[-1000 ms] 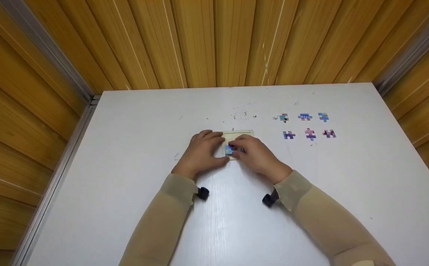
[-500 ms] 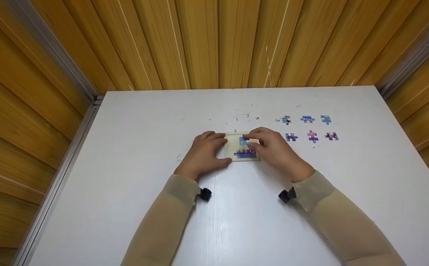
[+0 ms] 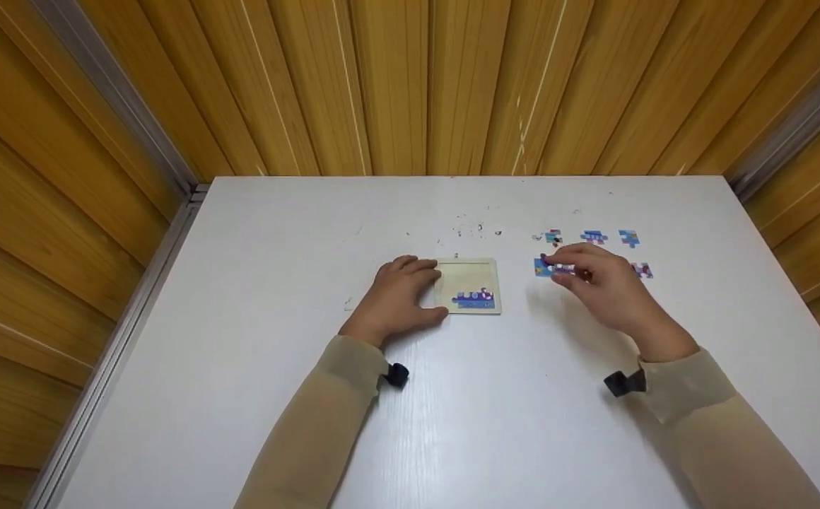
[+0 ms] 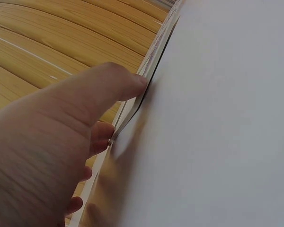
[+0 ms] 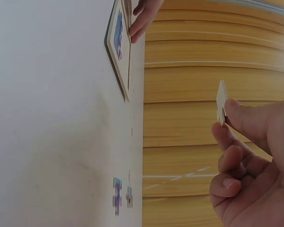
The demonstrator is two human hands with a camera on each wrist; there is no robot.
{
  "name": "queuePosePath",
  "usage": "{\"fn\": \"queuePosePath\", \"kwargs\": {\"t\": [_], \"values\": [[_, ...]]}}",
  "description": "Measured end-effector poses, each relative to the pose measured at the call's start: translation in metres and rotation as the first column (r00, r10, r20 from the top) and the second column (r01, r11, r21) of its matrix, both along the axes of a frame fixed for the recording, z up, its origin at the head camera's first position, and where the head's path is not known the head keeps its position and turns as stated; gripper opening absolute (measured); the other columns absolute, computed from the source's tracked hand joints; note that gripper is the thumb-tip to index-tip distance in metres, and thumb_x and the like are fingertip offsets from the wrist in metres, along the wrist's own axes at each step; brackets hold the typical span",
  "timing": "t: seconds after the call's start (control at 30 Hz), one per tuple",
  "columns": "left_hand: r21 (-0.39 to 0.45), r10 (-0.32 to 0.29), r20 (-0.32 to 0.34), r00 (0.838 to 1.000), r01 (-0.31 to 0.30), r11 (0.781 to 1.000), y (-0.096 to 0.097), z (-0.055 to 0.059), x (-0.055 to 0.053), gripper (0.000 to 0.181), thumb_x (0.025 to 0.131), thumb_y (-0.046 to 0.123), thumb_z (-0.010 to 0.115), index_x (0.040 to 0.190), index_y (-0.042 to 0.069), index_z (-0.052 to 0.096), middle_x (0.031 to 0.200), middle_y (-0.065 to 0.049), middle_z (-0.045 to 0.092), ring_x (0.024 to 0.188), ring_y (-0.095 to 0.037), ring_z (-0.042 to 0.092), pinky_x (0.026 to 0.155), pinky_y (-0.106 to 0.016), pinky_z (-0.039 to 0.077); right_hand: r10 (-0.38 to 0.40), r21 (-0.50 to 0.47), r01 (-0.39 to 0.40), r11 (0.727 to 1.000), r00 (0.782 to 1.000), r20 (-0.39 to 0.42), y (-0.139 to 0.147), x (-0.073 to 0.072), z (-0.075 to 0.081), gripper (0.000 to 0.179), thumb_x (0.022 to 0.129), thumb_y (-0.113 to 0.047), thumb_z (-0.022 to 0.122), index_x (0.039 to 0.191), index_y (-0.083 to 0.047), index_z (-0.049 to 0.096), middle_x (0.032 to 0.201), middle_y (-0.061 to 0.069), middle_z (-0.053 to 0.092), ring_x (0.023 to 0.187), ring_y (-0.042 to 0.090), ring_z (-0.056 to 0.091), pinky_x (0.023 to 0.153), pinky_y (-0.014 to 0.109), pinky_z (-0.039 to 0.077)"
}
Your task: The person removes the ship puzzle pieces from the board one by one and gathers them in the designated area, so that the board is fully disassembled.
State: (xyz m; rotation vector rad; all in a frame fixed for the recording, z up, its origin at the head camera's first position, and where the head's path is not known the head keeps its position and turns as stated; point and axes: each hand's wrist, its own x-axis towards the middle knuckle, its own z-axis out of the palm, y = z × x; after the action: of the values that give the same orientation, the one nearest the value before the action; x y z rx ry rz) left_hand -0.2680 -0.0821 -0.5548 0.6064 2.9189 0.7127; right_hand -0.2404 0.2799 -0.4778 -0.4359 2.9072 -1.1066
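Note:
My left hand (image 3: 399, 293) holds the left side of a pale wooden puzzle tray (image 3: 463, 274), thumb at its near edge and fingers near its far left corner. Joined purple and blue pieces (image 3: 476, 300) lie in the tray's near right part. To the right of the tray, my right hand (image 3: 597, 279) pinches a blue jigsaw piece (image 3: 541, 268) between thumb and fingers. That held piece (image 5: 221, 100) appears nearly edge-on in the right wrist view, raised off the table. Behind the right hand, loose pieces of the near row are partly hidden.
Three loose pieces lie in the far row: a teal one (image 3: 553, 236), a blue one (image 3: 594, 237) and a blue-orange one (image 3: 629, 237). A purple-pink piece (image 3: 642, 269) shows beyond my right hand. Dark specks mark the white table (image 3: 311, 233); a wood-look wall (image 3: 396, 85) stands behind.
My right hand has carried the blue piece from over the tray to the right, close to the loose pieces. The left hand has stayed at the tray's left side.

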Motion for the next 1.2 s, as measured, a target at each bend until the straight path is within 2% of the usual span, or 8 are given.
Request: {"fn": "queuePosePath", "kwargs": {"t": [0.27,0.5,0.6,0.7,0.8,0.87,0.93,1.2], "values": [[-0.001,-0.011,0.001,1.000,0.011,1.000,0.000,0.000,0.000,0.079,0.095,0.059,0.080,0.162,0.021,0.064,0.176,0.005,0.054,0.171,-0.028,0.037,0.144,-0.052,0.027,0.008,-0.006,-0.009,1.000,0.999,-0.046,0.028,0.011,-0.011,0.031,0.107,-0.008,0.078,0.138,-0.012,0.082,0.141,0.010,0.076,0.104,0.014,0.061,0.082,0.005,0.049],[0.008,-0.031,-0.018,0.999,0.031,0.999,-0.002,-0.001,-0.001,0.077,0.096,0.058,0.079,0.161,0.019,0.065,0.175,0.004,0.055,0.170,-0.029,0.039,0.143,-0.053,0.026,0.058,0.012,-0.058,0.998,0.998,-0.015,0.047,0.008,-0.017,0.031,0.106,-0.009,0.079,0.137,-0.013,0.083,0.139,0.012,0.077,0.098,0.012,0.058,0.078,0.012,0.049],[0.008,-0.029,-0.017,0.999,0.029,1.000,-0.002,-0.001,-0.001,0.077,0.096,0.059,0.079,0.161,0.020,0.065,0.175,0.004,0.055,0.170,-0.029,0.039,0.144,-0.053,0.026,0.062,0.025,-0.063,0.998,0.998,0.017,0.053,0.005,-0.019,0.030,0.106,-0.010,0.079,0.136,-0.012,0.083,0.141,0.014,0.077,0.108,0.023,0.065,0.080,0.009,0.048],[0.005,-0.027,-0.017,0.999,0.027,1.000,-0.002,-0.001,-0.002,0.078,0.096,0.059,0.079,0.161,0.020,0.064,0.175,0.004,0.054,0.170,-0.029,0.038,0.144,-0.052,0.027,0.054,0.040,-0.057,0.998,0.996,0.070,0.057,0.002,-0.020,0.030,0.107,-0.011,0.079,0.137,-0.012,0.082,0.147,0.016,0.074,0.142,0.041,0.064,0.089,0.004,0.047],[0.005,-0.028,-0.016,0.999,0.028,1.000,-0.002,-0.002,-0.001,0.078,0.096,0.059,0.078,0.162,0.019,0.064,0.175,0.004,0.054,0.170,-0.029,0.039,0.143,-0.052,0.027,0.052,0.066,-0.060,0.996,0.992,0.119,0.059,0.000,-0.022,0.030,0.107,-0.012,0.078,0.137,-0.011,0.082,0.150,0.018,0.073,0.163,0.050,0.046,0.116,0.021,0.057],[0.008,-0.026,-0.013,1.000,0.026,1.000,-0.002,-0.002,-0.001,0.078,0.096,0.059,0.078,0.162,0.020,0.064,0.175,0.004,0.054,0.170,-0.029,0.038,0.144,-0.052,0.026,0.046,0.077,-0.058,0.995,0.987,0.155,0.060,0.000,-0.024,0.030,0.108,-0.013,0.077,0.138,-0.011,0.082,0.151,0.019,0.072,0.165,0.051,0.043,0.132,0.045,0.050],[0.009,-0.025,-0.012,1.000,0.025,1.000,-0.002,-0.001,-0.001,0.078,0.096,0.059,0.078,0.161,0.020,0.064,0.175,0.005,0.054,0.170,-0.029,0.038,0.144,-0.052,0.026,0.045,0.080,-0.060,0.995,0.983,0.179,0.061,-0.001,-0.026,0.031,0.109,-0.013,0.076,0.138,-0.010,0.081,0.151,0.019,0.072,0.165,0.051,0.043,0.133,0.067,0.040],[-0.001,-0.022,-0.020,1.000,0.022,1.000,-0.002,-0.001,-0.001,0.077,0.096,0.060,0.078,0.161,0.021,0.064,0.175,0.005,0.055,0.170,-0.029,0.038,0.144,-0.053,0.026,0.067,0.100,-0.087,0.991,0.979,0.194,0.061,0.001,-0.029,0.028,0.110,-0.013,0.074,0.137,-0.011,0.082,0.148,0.017,0.073,0.147,0.044,0.061,0.123,0.066,0.053]]}}
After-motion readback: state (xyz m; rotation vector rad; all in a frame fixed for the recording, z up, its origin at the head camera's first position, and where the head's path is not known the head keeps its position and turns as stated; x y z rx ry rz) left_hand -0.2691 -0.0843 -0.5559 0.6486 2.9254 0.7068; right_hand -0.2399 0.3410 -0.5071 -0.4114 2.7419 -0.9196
